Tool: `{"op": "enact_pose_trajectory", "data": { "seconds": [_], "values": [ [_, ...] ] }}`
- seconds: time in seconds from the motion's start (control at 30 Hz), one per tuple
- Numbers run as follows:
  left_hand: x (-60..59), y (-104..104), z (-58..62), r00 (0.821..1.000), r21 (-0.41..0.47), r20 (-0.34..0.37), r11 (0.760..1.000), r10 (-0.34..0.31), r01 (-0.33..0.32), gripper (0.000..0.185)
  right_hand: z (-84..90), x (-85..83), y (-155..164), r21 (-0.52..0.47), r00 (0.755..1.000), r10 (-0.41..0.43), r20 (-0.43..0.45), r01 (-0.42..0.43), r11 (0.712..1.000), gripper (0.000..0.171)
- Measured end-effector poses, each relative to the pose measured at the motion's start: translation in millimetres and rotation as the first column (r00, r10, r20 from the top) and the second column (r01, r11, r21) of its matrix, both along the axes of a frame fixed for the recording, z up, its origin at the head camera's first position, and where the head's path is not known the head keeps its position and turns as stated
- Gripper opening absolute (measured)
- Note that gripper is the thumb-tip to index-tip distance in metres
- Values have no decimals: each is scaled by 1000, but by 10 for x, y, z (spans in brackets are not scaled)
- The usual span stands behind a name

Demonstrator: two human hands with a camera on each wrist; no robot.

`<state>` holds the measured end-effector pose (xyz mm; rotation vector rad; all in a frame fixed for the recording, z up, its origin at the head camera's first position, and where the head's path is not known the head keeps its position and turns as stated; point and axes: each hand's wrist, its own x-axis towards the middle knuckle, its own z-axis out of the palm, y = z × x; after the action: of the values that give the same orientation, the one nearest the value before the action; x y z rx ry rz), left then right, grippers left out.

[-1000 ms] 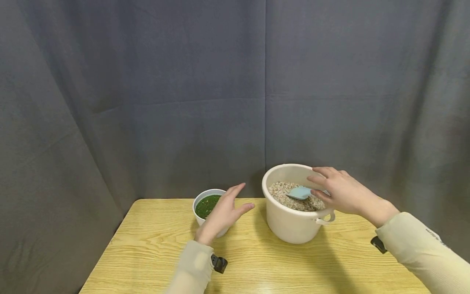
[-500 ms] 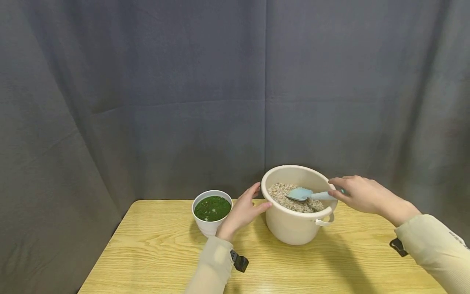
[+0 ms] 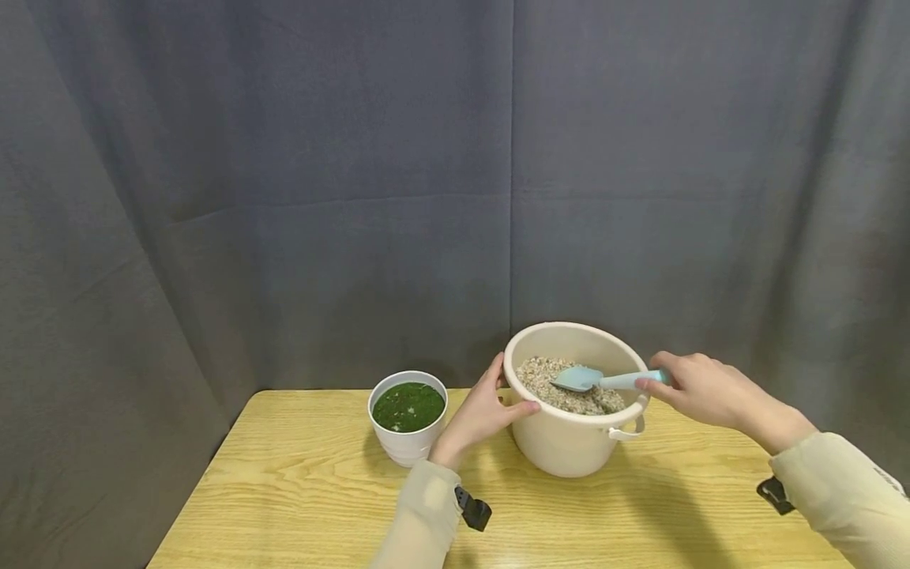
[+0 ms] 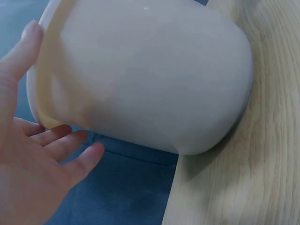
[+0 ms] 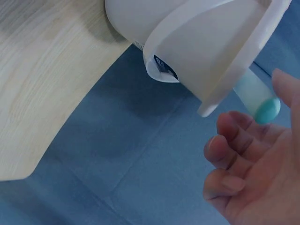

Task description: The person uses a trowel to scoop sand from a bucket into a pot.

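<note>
A: Head view, left hand [image 3: 478,415]?

B: At left rim of the cream bucket [image 3: 558,450]. Thumb on the near edge, fingers round the far side. Loose, touching rather than clenching.

A: Right hand [image 3: 711,393]?

B: At the end of the light-blue scoop [image 3: 617,382]; its handle runs in between thumb and index finger. Can't tell if the pinch is closed.

A: Scoop position?

B: In the bucket, blade on coarse beige-brown granules [image 3: 542,374], handle slanting over the right rim, end outside.

A: Materials?

B: Bucket round, smooth, plastic-looking, narrower at the base, curved strap handle [image 3: 629,432] hanging at its right. White round pot [image 3: 408,447] to the left, filled with fine green stuff [image 3: 407,407], pale flecks. Both on a wood-grain table [image 3: 284,482]; creased grey curtain [image 3: 355,182] behind.

A: Left wrist view?

B: Thumb against the rim, fingers fairly straight and spread, wide gap between. Bucket wall smooth, bottom edge rounded.

A: Right wrist view?

B: Fingers half curled, palm showing, thumb just beside the scoop's rounded teal tip. Firm hold unclear here too. Bucket rim thick and flared; strap handle wide, dark patch showing through its loop.
</note>
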<state>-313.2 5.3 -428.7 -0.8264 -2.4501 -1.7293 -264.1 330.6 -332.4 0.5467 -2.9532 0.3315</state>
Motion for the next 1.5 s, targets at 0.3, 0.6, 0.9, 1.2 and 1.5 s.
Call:
{"op": "enact_pose_trajectory", "data": {
  "seconds": [0.3, 0.6, 0.9, 1.2, 1.5],
  "values": [
    [4, 78, -73, 999, 60, 44, 998, 9, -11, 113, -147, -35, -78, -54, 998, -2, -58, -1, 999, 33],
    [3, 89, -109, 998, 106, 63, 994, 11, -18, 111, -154, -148, -224, -56, 998, -7, -62, 4, 998, 21],
    [9, 80, -108, 998, 120, 55, 993, 5, -12, 110, 38, -208, -248, 34, 996, 44, 78, -47, 998, 13],
    [1, 50, -107, 998, 116, 57, 993, 13, -20, 110, 241, -256, -138, 46, 985, 162, 56, -165, 985, 9],
    [1, 69, -112, 996, 82, 84, 996, 30, -37, 115, 131, -359, 47, 38, 973, 229, -29, -228, 973, 14]
  ]
}}
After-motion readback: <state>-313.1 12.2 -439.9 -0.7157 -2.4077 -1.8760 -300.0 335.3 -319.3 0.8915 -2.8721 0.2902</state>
